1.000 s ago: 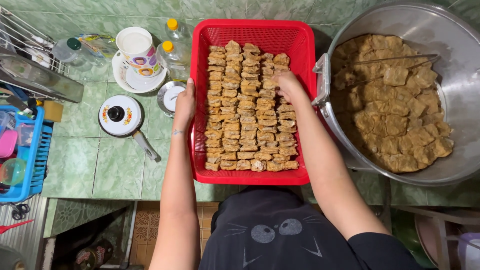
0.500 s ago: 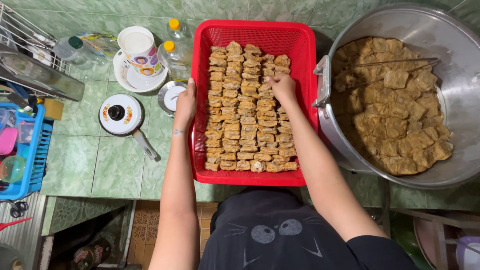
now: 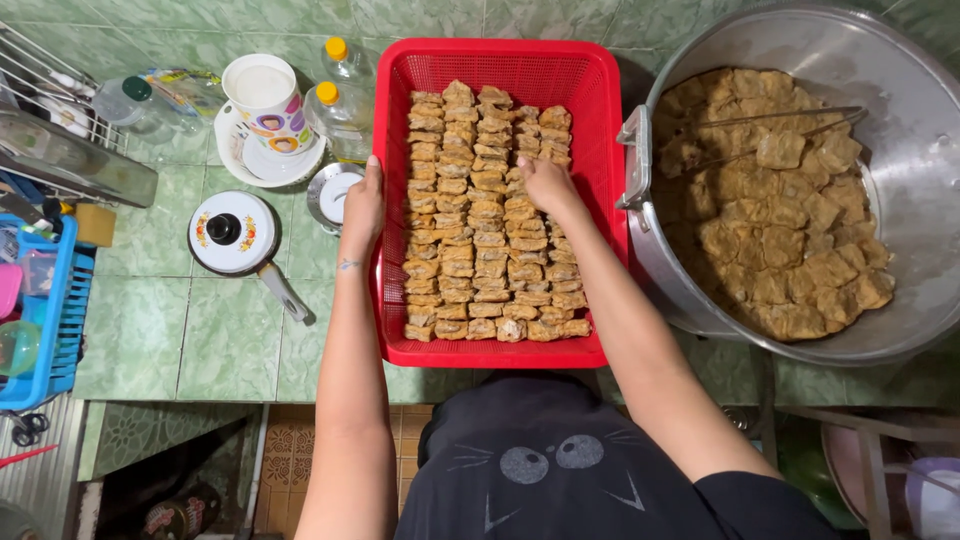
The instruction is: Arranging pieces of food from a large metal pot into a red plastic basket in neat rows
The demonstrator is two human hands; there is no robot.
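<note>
A red plastic basket (image 3: 500, 62) sits on the green tiled counter, filled with neat rows of brown fried tofu pieces (image 3: 470, 250). My left hand (image 3: 362, 208) grips the basket's left rim. Inside the basket, my right hand (image 3: 545, 183) rests on the tofu rows at the right, fingers bent over the pieces. Whether it holds a piece is hidden. To the right stands a large metal pot (image 3: 900, 70) holding a heap of loose fried tofu (image 3: 790, 220) with metal tongs (image 3: 770, 125) lying across it.
Left of the basket are a small lidded saucepan (image 3: 235, 232), a white cup on plates (image 3: 265, 105), two yellow-capped bottles (image 3: 340, 110) and a small round metal lid (image 3: 335, 192). A blue rack (image 3: 45, 320) and dish drainer (image 3: 60, 120) stand at far left.
My right hand has slid slightly toward me along the right rows of tofu. The left hand stays on the rim.
</note>
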